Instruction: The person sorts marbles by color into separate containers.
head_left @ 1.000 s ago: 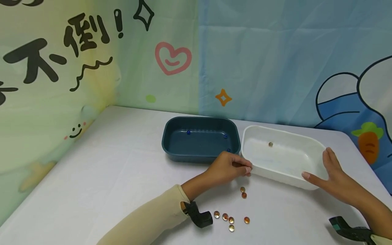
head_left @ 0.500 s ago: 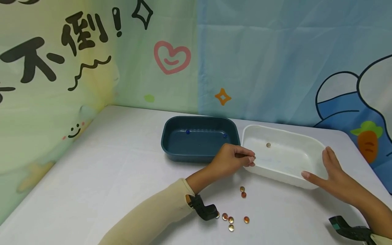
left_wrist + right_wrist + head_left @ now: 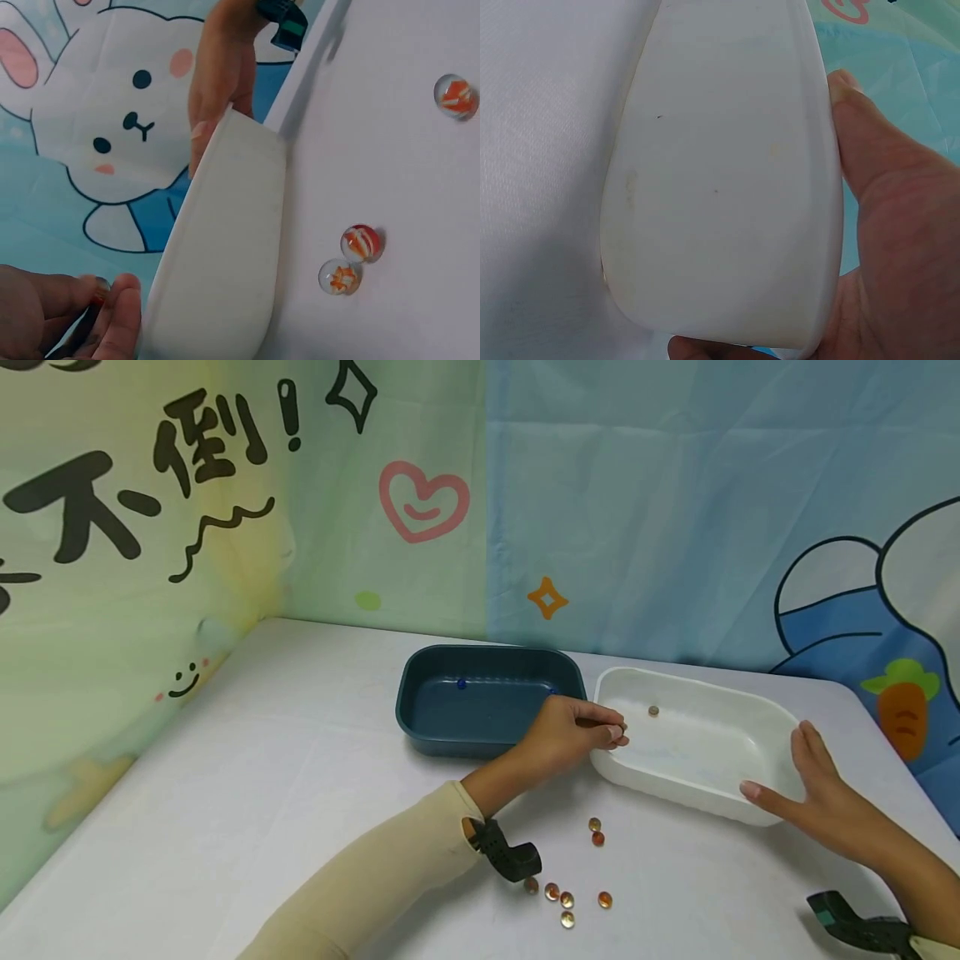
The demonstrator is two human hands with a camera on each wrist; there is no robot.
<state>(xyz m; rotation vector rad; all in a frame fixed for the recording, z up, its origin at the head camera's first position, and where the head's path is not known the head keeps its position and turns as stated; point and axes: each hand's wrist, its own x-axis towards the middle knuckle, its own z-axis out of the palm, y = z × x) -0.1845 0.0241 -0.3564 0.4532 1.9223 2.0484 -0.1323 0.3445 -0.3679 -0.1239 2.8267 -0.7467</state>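
My left hand (image 3: 566, 733) is at the left end of the white tray (image 3: 697, 797), its fingertips overlapping the rim in the head view. In the left wrist view, its thumb and fingers pinch a clear marble (image 3: 100, 289) with a reddish-orange core. My right hand (image 3: 828, 793) holds the tray's near right corner, thumb along the front rim and fingers around the right end. One small marble (image 3: 653, 711) lies inside the white tray. Several clear marbles with orange cores, one a red-orange marble (image 3: 597, 839), lie on the tabletop in front of it.
A dark blue tray (image 3: 465, 747) stands left of the white one, with blue marbles (image 3: 461, 684) inside; my left hand covers its right front corner. Behind the white-covered table (image 3: 300, 760) hangs a printed cloth backdrop (image 3: 637, 510).
My left hand has moved up and slightly right, from beside the tray's front left corner to its left rim. The marble inside has shifted a little left. My right hand stays put.
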